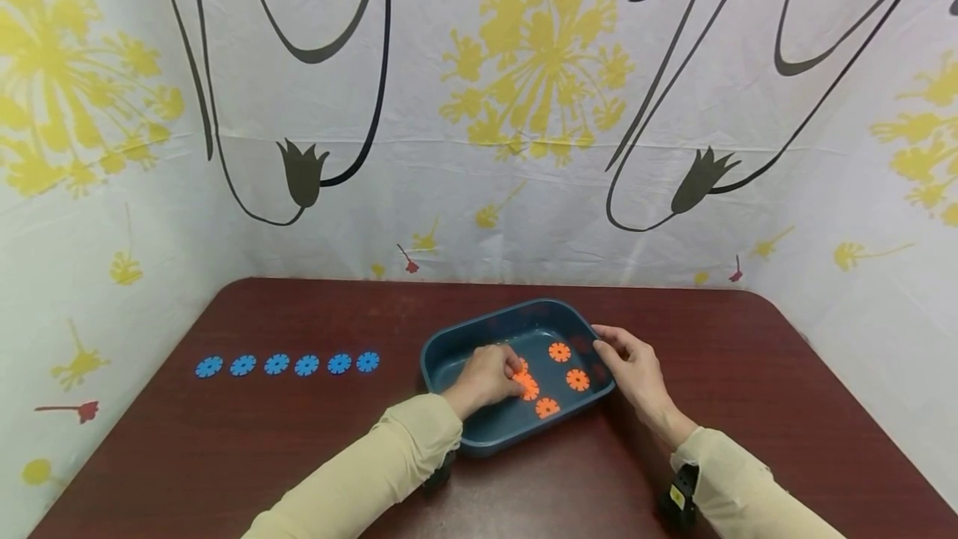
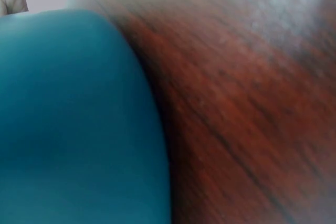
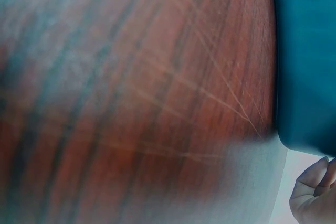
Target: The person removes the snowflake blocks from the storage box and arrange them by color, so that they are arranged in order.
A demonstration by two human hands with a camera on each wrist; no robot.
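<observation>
The left hand [image 1: 488,377] was inside the blue tray [image 1: 452,356], its fingers curled down over a cluster of orange discs [image 1: 530,389] on the tray floor; whether the fingertips had pinched one could not be told, since the hand partly hid the cluster. From that hand, the upper loose disc [image 1: 559,352] lay between two and three o'clock, the outer disc [image 1: 577,379] at three and the lower disc [image 1: 547,407] at four, all flat in the tray. The right hand [image 1: 634,371] gripped the tray's rim at its two o'clock corner, the thumb over the edge. A dark wrist device [image 1: 681,489] sat at five o'clock from the right hand, at the cuff of a beige sleeve [image 1: 748,489]. Well out at nine o'clock from the tray, six blue discs [image 1: 277,364] made a straight, spaced row on the reddish-brown counter [image 1: 748,389]. The right wrist view showed pale scratches [image 3: 210,95] across its grain. At twelve o'clock, beyond the counter, hung a white cloth [image 1: 449,223] printed with yellow and grey flowers.
</observation>
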